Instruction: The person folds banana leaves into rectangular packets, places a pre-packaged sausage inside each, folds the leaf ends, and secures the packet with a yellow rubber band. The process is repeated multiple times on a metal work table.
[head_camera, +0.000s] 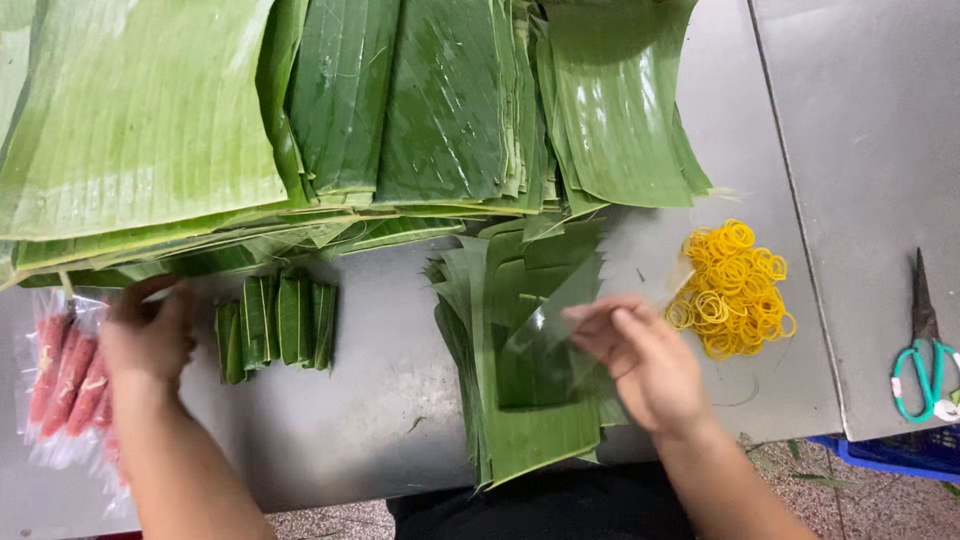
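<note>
Pinching a clear plastic sheet (560, 330), right hand (640, 355); left hand (150, 335) grips sausage bag (65, 375).

Just right of the right hand (640, 355), a loose heap of yellow rubber bands (735, 290) on the grey metal table (350, 430). Farther right, on a second metal surface, teal-handled scissors (925, 350), blades pointing away. Below those, the corner of a blue plastic crate (900, 455) on the speckled floor. Between both hands, nearer the left hand (150, 335), four small folded banana-leaf parcels (277, 325) side by side. Beyond both hands, overlapping stacks of large banana leaves (300, 110).
</note>
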